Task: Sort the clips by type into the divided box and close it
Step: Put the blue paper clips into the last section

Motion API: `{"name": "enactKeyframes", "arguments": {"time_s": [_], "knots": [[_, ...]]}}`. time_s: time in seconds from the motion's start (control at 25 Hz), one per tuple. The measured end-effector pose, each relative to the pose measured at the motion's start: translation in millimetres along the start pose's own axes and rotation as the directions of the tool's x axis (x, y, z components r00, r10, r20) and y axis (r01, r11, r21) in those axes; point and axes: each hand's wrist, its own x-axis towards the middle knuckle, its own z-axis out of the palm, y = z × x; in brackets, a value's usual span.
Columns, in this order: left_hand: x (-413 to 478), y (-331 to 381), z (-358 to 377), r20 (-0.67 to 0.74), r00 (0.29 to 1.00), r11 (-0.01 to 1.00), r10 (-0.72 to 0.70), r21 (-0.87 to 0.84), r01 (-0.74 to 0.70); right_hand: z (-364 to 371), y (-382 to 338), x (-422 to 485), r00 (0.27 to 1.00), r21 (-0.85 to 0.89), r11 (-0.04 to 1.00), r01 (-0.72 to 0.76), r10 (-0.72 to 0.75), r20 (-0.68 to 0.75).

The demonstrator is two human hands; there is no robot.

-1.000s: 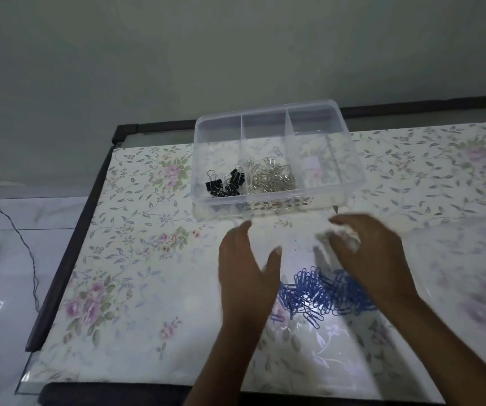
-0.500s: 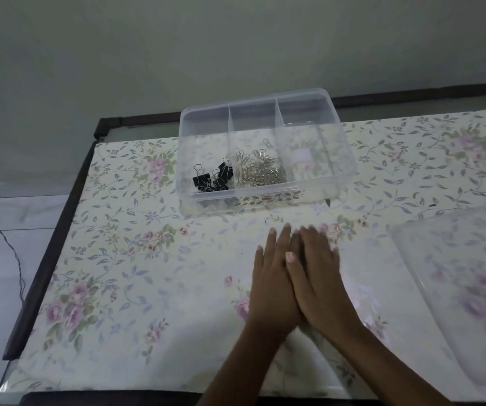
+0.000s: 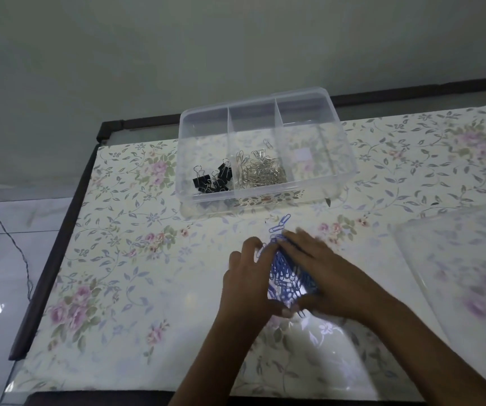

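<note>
1. The left hand's fingers (image 3: pixel 250 246) are curling round the far left side of the blue paper clips (image 3: pixel 284 276), with the thumb closing in from the near side. The right hand's fingers (image 3: pixel 300 243) are lying almost straight across the top and right of the heap, pressing it toward the left palm.
2. The left hand (image 3: pixel 247 285) and right hand (image 3: pixel 332 279) are working together as one cup. The heap is sitting between the palms, low over the table (image 3: pixel 118 259) and just in front of the box. Whether it is already clearing the cloth cannot be told.
3. The heap is probably slippery, so the little fingers should be sliding underneath before any lift. The palms should be squeezing gently, not hard, or clips may be squirting out at the ends.
4. Two stray blue clips (image 3: pixel 280 227) are lying just beyond the fingertips, outside the cup. They are likely needing a second pick.
5. In the divided box (image 3: pixel 350 159), the black binder clips (image 3: pixel 212 180) are occupying the left compartment and the silver paper clips (image 3: pixel 261 172) the middle one. The right compartment is showing only a white label, so that is likely where the blue heap is going. The hands should be tipping low over that compartment, away from the divider.
6. The clear lid (image 3: pixel 455 273) is lying on the table to the right, apart from the box and waiting for the closing step.
</note>
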Motion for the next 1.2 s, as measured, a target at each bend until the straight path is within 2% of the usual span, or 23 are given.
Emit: {"name": "enactKeyframes", "arguments": {"time_s": [0.08,0.2,0.4,0.56,0.64,0.72,0.84,0.92,1.04,1.12,1.2], "knots": [[0.1,-2.6,3.1,-0.051,0.998,0.998,-0.021,-0.061,0.018,11.6,-5.7,-2.2,0.986,0.051,0.999,-0.017,0.026,-0.165],[3.6,-0.3,8.8,-0.108,0.993,0.984,-0.049,-0.178,0.029,16.7,-9.9,0.5,0.924,0.021,1.000,-0.023,0.029,-0.381],[20.9,5.6,9.6,-0.157,0.986,0.971,-0.054,-0.238,0.015,8.4,-21.3,1.4,0.896,0.022,0.998,-0.056,0.060,-0.441],[28.6,13.5,8.5,-0.154,0.978,0.915,-0.140,-0.397,0.069,-2.4,-18.5,6.2,0.854,0.195,0.979,-0.066,0.157,-0.497],[30.6,15.9,4.2,-0.107,0.977,0.845,-0.187,-0.525,0.104,-10.3,-17.8,4.7,0.776,0.415,0.898,-0.146,0.364,-0.515],[31.5,17.6,-1.9,-0.025,0.978,0.719,-0.206,-0.682,0.134,-17.0,-14.4,2.4,0.697,0.688,0.697,-0.202,0.596,-0.399],[31.7,21.6,-14.5,0.132,0.970,0.423,-0.206,-0.882,0.210,-30.2,-11.2,-1.6,0.689,0.910,0.383,-0.160,0.703,-0.176],[29.9,30.8,-28.2,0.234,0.952,0.237,-0.198,-0.931,0.278,-47.1,-16.9,-4.8,0.693,0.956,0.269,-0.120,0.712,-0.113],[36.0,52.6,-59.5,0.280,0.948,0.057,-0.150,-0.955,0.291,-87.8,-26.1,-4.0,0.728,0.983,0.183,-0.030,0.678,-0.104],[53.3,67.8,-82.1,0.244,0.961,0.040,-0.132,-0.967,0.251,-119.5,-24.2,4.6,0.741,0.979,0.203,0.026,0.654,-0.156],[79.7,82.9,-98.0,0.181,0.969,0.094,-0.170,-0.976,0.198,-147.8,-16.0,19.8,0.731,0.956,0.292,-0.002,0.653,-0.198]]}}
